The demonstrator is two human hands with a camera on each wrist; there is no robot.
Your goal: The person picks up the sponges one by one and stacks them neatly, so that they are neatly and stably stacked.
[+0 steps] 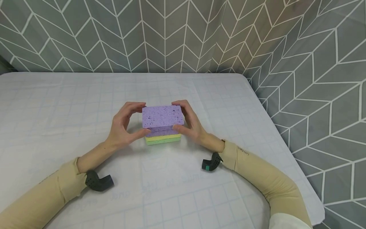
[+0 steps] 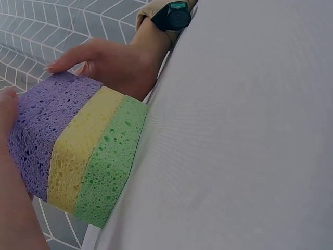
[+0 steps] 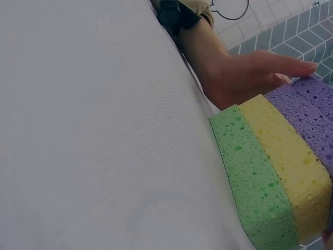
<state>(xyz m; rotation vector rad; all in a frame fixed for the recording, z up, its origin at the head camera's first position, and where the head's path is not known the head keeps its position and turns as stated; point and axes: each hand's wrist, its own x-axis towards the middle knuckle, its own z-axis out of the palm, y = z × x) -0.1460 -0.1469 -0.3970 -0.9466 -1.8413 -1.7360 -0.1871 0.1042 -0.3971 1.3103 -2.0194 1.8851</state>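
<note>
A stack of sponges sits on the table in front of me. The green sponge lies lowest, a yellow sponge rests on it, and the pitted purple sponge is on top. A faint line runs along the purple layer's front side. My left hand grips the purple sponge's left end, thumb at the near edge and fingers at the far corner. At the opposite end, my right hand holds it the same way, thumb in front and fingers behind.
A white cloth with a faint grid covers the table. Grey curtains with white chevron lines hang behind and along the right side. A black wrist camera is strapped at the left cuff, another black camera at the right.
</note>
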